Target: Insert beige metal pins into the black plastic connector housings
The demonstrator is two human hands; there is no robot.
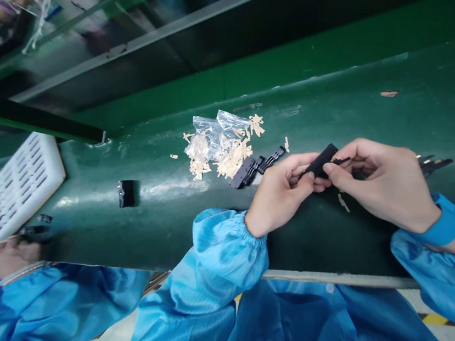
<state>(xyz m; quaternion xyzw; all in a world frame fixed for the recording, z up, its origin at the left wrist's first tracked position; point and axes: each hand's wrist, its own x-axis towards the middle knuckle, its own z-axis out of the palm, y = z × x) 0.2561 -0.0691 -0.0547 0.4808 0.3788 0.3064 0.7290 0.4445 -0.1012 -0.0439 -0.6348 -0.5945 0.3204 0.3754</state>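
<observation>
Black part (318,162) sits pinched between the person's two hands, held just above the green tabletop (366,87). Left hand (282,188) is closed around its nearer end, fingers curled beneath it. Right hand (382,184), with a blue wrist cuff (436,228), grips the other end with its thumb on top, and a thin dark strip (341,161) sticks out between its fingers. Just past the left hand lie black strips (257,168), up against a clear plastic bag (217,136) and a heap of beige scraps (232,159). Lone beige scrap (342,203) rests just beside the right hand, and small black pieces (434,165) lie beyond it. Well past the left hand sit a black block (126,194) and a white slotted tray (18,188), near a co-worker's hand (10,257) in a blue sleeve (42,320).
</observation>
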